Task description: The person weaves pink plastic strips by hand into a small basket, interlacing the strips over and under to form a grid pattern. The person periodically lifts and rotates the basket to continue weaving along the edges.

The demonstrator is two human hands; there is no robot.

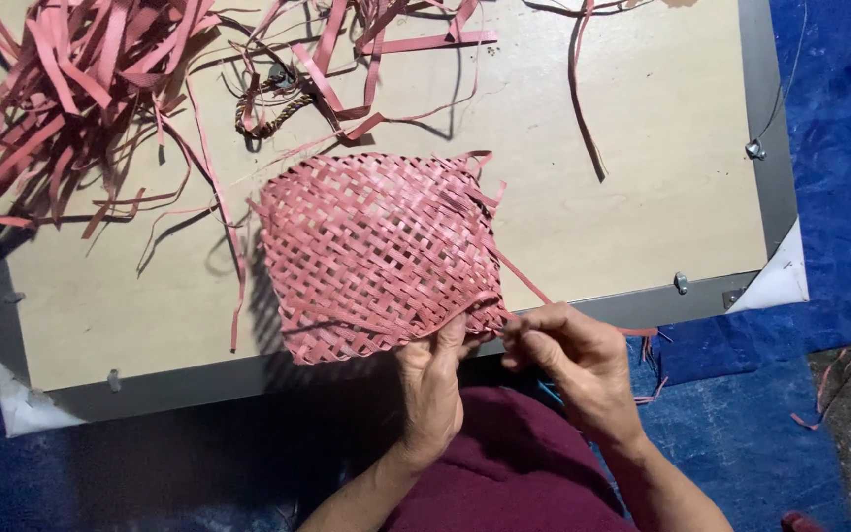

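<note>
A pink woven mat [376,251] of flat strips lies on a beige board [642,148], tilted like a diamond. My left hand [430,379] holds the mat's near edge, thumb on top of the weave. Beside it, my right hand [573,360] pinches a loose pink strip [524,281] that runs up along the mat's right side. Both hands are at the board's near edge, above my dark red clothing [514,473].
A heap of loose pink strips [61,89] covers the board's far left, with more strips [386,39] at the far middle. A small braided brown cord [268,108] lies among them. One long strip [583,89] trails at the far right. Blue sheeting [839,197] surrounds the grey-framed board.
</note>
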